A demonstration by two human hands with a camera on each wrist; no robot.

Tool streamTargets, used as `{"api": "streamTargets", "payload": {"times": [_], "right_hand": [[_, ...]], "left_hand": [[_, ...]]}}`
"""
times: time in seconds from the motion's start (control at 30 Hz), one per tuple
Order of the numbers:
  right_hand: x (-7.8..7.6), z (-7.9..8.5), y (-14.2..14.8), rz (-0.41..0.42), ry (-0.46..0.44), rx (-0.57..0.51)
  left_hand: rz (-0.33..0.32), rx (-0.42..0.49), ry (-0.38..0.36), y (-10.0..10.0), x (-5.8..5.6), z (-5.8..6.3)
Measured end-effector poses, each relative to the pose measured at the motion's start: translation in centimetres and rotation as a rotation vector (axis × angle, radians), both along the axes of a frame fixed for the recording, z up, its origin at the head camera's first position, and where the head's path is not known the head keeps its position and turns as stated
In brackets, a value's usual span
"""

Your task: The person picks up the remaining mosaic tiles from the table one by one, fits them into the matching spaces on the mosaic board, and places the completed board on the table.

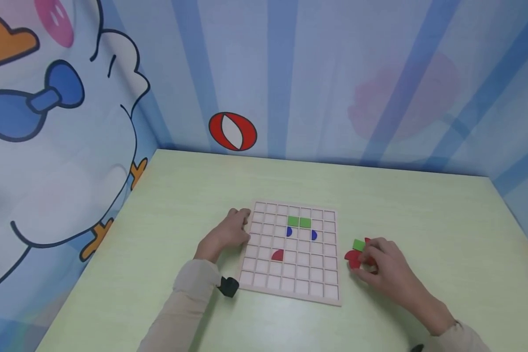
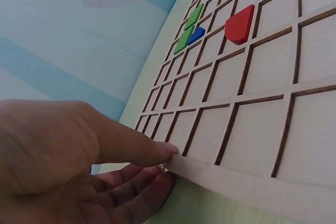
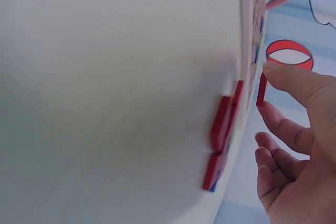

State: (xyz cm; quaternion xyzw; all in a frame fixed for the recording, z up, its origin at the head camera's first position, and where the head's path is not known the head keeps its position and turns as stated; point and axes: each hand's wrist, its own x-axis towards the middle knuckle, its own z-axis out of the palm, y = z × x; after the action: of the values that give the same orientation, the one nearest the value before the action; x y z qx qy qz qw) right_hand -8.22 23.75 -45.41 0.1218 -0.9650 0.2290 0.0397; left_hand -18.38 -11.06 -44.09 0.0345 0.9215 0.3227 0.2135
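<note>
Pinching red piece in right grip, board in left grip — apparently at pick-up; calling next, probably, for alignment.

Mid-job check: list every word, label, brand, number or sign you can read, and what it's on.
None: no readable text in any view.
Grid board and its red piece: no lettering visible.
Ball drawing on the back wall: picture only.
Black device: too small to tell.
</note>
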Motion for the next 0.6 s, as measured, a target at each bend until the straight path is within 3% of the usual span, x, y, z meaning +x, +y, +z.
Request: {"api": "streamTargets", "payload": {"times": [0.27,0.6], "right_hand": [[-0.6,1.5,-2.3,-0.02,0.014,-0.004],[-1.4,1.9,-4.5,0.007,0.034,-0.053]], "left_hand": [[0.006,0.006,-0.012,-0.1,0.1,0.1],[-0.003,0.024,-0.007,-0.1,0.1,0.3]]}}
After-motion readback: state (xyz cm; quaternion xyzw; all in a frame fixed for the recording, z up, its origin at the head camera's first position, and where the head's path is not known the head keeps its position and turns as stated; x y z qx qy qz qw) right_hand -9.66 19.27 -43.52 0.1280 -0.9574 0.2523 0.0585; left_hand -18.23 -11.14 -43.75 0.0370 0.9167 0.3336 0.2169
